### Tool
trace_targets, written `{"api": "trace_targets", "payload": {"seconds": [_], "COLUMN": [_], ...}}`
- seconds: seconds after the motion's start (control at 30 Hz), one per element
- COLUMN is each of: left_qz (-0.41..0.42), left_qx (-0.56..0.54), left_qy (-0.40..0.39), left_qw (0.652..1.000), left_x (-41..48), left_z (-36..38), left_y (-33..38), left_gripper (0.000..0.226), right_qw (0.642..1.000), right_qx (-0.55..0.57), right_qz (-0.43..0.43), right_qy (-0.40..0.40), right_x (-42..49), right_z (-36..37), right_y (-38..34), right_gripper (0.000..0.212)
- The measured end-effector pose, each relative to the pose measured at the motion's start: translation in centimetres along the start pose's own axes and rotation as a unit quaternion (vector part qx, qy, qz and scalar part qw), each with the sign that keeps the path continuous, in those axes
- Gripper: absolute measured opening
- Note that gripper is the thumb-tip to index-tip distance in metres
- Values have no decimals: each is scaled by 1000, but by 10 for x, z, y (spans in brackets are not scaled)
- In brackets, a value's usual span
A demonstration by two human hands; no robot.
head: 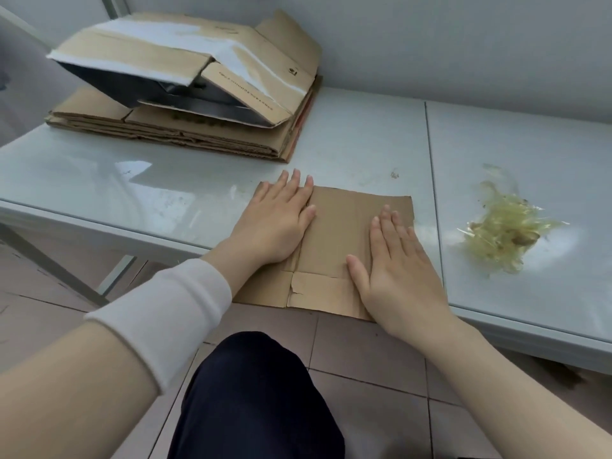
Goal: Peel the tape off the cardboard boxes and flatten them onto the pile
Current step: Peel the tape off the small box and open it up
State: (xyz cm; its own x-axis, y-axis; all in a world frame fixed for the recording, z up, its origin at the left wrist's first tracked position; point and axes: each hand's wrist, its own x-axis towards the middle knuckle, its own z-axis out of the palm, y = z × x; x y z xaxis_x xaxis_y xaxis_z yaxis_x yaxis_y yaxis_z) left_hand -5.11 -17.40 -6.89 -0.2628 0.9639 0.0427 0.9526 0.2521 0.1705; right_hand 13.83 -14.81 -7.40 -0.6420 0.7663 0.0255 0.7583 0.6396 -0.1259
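i have both hands laid flat with straight fingers, gripping nothing. my left hand [278,223] presses the left panel of the flattened box [334,233] and my right hand [397,276] presses its right panel, i judge to crush the folds so it lies thin. the box sits at the near edge of the surface [99,180], its near flaps hanging over. the pile [172,134] lies at the far left corner, topped by a half-collapsed box [185,61] that carries white tape. a wad of peeled tape [506,240] lies toward the right edge, well apart from the cardboard, likely so it cannot restick.
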Motion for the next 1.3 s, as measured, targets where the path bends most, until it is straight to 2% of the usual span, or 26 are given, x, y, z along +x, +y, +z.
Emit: {"api": "trace_targets", "payload": {"seconds": [0.07, 0.17, 0.27, 0.33, 0.4, 0.5, 0.57, 0.63, 0.7, 0.8, 0.9, 0.97, 1.07, 1.17, 1.3], "left_qz": [-29, -154, -204, -239, -267, -239, -208, -192, -178, -158, -158, -174, -210, -224, -234], "left_qx": [-49, -116, -194, -340, -451, -527, -566, -584, -575, -515, -396, -319, -207, -172, -135], "left_qy": [27, 77, 91, 58, 8, 14, 48, 84, 117, 170, 234, 253, 266, 248, 208], "left_qw": [998, 978, 955, 908, 852, 815, 796, 784, 790, 825, 874, 897, 918, 927, 940], "left_x": [-5, -23, -45, -56, -64, -71, -70, -64, -54, -25, 23, 60, 112, 151, 180], "left_z": [-3, -8, -20, -34, -52, -82, -102, -118, -131, -152, -176, -192, -208, -201, -167], "left_y": [4, 4, 2, 0, -4, -16, -28, -43, -63, -101, -145, -172, -209, -239, -266], "left_gripper": [53, 51, 62, 79, 83, 50, 32, 27, 27, 27, 30, 40, 55, 56, 51], "right_qw": [1000, 1000, 998, 996, 987, 936, 880, 819, 768, 747, 757, 770, 830, 885, 949], "right_qx": [12, 26, 55, 86, 153, 338, 458, 563, 630, 655, 635, 616, 543, 453, 292], "right_qz": [1, 7, 21, 31, 38, 70, 91, 97, 104, 78, 62, 53, 64, 82, 100], "right_qy": [2, 9, 22, 24, 26, 67, 83, 59, 48, 87, 141, 159, 110, 69, 66], "right_x": [-1, -4, -9, -12, -15, -17, -9, 5, 25, 70, 139, 190, 259, 303, 328], "right_z": [0, -2, -5, -7, -11, -28, -44, -60, -73, -88, -103, -109, -111, -105, -86], "right_y": [-1, -1, -4, -4, -6, -12, -16, -24, -36, -62, -92, -110, -130, -142, -146], "right_gripper": [96, 97, 99, 95, 79, 78, 79, 71, 63, 61, 65, 67, 65, 70, 46]}}
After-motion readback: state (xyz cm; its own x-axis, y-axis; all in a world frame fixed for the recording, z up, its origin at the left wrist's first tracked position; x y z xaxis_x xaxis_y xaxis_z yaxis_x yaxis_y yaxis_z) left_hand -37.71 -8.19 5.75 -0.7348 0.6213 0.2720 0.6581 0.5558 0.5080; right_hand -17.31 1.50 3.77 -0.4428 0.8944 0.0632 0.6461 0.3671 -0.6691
